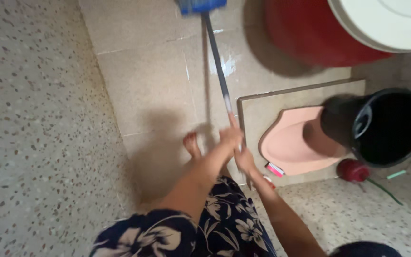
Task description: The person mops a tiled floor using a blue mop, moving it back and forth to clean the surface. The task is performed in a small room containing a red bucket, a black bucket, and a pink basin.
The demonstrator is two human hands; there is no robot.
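Fingers point(231, 134) of the left hand point(229, 139) wrap the grey broom handle point(217, 66), and the right hand point(244, 159) grips it just below, both blurred. A bare foot point(191, 143) stands on the tiled floor point(148, 81) beside them. Right of the hands, a pink squat toilet pan point(286, 143) sits in a raised tiled step point(262, 107), with a black bucket point(381, 126) over its far end. Farther off, the handle runs to a blue broom head point(200, 5) at the floor's top edge, near a red drum point(310, 33) with a white lid point(386, 21).
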